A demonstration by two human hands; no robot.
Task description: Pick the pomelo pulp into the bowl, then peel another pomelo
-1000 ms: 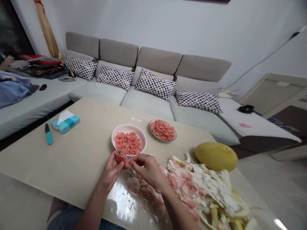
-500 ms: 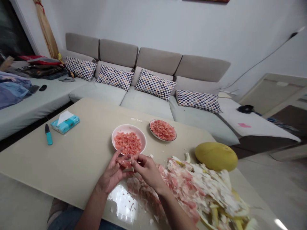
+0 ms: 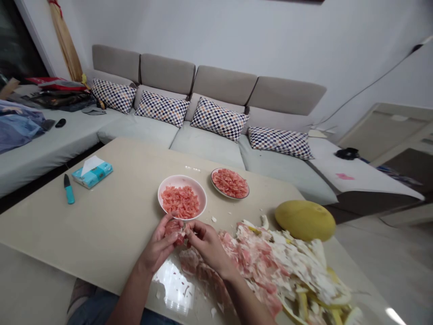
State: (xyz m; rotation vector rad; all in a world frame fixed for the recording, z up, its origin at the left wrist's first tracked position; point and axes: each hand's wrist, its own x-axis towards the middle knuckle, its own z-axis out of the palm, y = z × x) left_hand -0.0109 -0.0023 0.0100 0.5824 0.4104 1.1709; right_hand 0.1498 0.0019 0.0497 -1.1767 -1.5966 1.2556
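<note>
A pink pomelo segment [image 3: 173, 229] is held just in front of the white bowl. My left hand [image 3: 157, 249] grips it between thumb and fingers. My right hand [image 3: 209, 246] pinches at the segment's right edge, where pale membrane shows; its fingertips are partly hidden. Right behind the hands, the white bowl [image 3: 202, 193] holds loose pink pomelo flesh [image 3: 181, 201]. Under and beside my right forearm lies a heap of pomelo membranes and peel [image 3: 270, 257], with unpeeled-looking segments [image 3: 203, 271] at its near left.
A dark-rimmed plate [image 3: 214, 183] of pink flesh stands behind the bowl to the right. A whole yellow pomelo [image 3: 304, 220] sits beyond the heap. At the table's left are a teal-handled knife [image 3: 69, 192] and a tissue pack [image 3: 94, 174]. A sofa [image 3: 206, 143] lines the far side.
The pomelo segment has turned in my left hand, showing a rounder side, and its fingers have closed in around it. My right hand stays pinched beside it.
</note>
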